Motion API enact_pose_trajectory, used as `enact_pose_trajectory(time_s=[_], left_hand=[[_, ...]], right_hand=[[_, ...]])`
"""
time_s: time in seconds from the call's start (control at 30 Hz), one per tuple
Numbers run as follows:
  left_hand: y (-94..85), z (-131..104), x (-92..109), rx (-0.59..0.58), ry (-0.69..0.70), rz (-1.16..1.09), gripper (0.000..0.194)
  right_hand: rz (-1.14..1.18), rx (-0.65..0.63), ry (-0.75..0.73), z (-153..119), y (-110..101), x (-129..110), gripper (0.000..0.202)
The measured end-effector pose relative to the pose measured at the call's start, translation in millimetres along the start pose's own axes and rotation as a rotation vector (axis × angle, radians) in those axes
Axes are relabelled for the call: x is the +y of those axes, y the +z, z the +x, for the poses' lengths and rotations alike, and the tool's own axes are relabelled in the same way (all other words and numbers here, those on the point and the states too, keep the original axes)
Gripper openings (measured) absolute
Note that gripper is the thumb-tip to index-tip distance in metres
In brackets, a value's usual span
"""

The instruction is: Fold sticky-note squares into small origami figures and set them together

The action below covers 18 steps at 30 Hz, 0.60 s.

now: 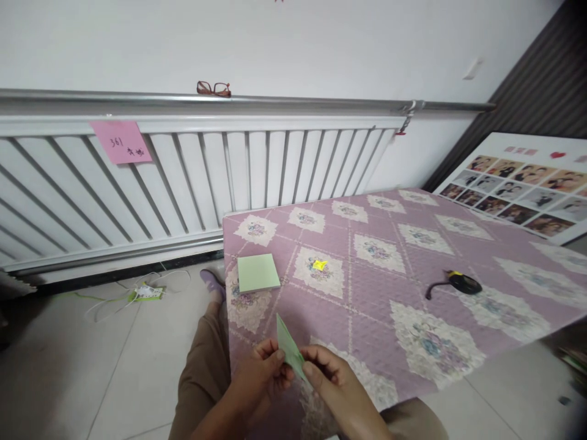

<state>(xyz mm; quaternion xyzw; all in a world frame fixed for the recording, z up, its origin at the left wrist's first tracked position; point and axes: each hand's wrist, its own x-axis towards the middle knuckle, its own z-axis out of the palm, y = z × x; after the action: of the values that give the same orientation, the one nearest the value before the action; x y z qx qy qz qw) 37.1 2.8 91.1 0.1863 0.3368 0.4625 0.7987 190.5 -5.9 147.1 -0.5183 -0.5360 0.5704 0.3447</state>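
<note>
A folded piece of light green paper [288, 345] is held up above the near edge of the table, its pointed end upward. My left hand [266, 376] pinches its left side between thumb and fingers. On the right side, my right hand [332, 382] grips the lower part of the same paper. Beyond my left hand lies a pad of green square paper [258, 273], flat on the cloth. To the right of the pad rests a small yellow folded paper piece [320, 265].
A purple patterned cloth [339, 311] covers the table. At the right lies a black object with a curved stem [464, 282]. A photo board [518, 183] leans behind. Glasses [214, 90] rest on the pipe above the radiator [183, 177], which bears a pink note [120, 142].
</note>
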Motion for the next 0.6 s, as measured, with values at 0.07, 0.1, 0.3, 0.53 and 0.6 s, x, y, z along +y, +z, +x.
enact_pose_trajectory(time_s=[0.07, 0.1, 0.3, 0.53, 0.6], left_hand=[[0.6, -2.8, 2.6, -0.038, -0.006, -0.002, 0.037], [1.4, -4.3, 3.7, -0.056, -0.011, 0.0, 0.036], [5.5, -9.5, 6.5, -0.142, -0.013, -0.012, 0.027], [3.3, -10.1, 5.9, -0.148, -0.012, 0.022, 0.025], [3.4, -10.7, 6.3, -0.153, -0.009, 0.037, 0.026]], right_hand=[[0.103, -0.029, 0.068, -2.4, -3.6, -2.0, 0.039], [0.149, -0.044, 0.076, -3.2, -4.6, -2.4, 0.038], [0.371, -0.156, 0.024, -7.0, -3.6, -4.0, 0.029], [0.369, -0.155, 0.044, -11.0, -1.1, -11.1, 0.025], [0.352, -0.159, 0.033, -11.6, -0.8, -13.9, 0.026]])
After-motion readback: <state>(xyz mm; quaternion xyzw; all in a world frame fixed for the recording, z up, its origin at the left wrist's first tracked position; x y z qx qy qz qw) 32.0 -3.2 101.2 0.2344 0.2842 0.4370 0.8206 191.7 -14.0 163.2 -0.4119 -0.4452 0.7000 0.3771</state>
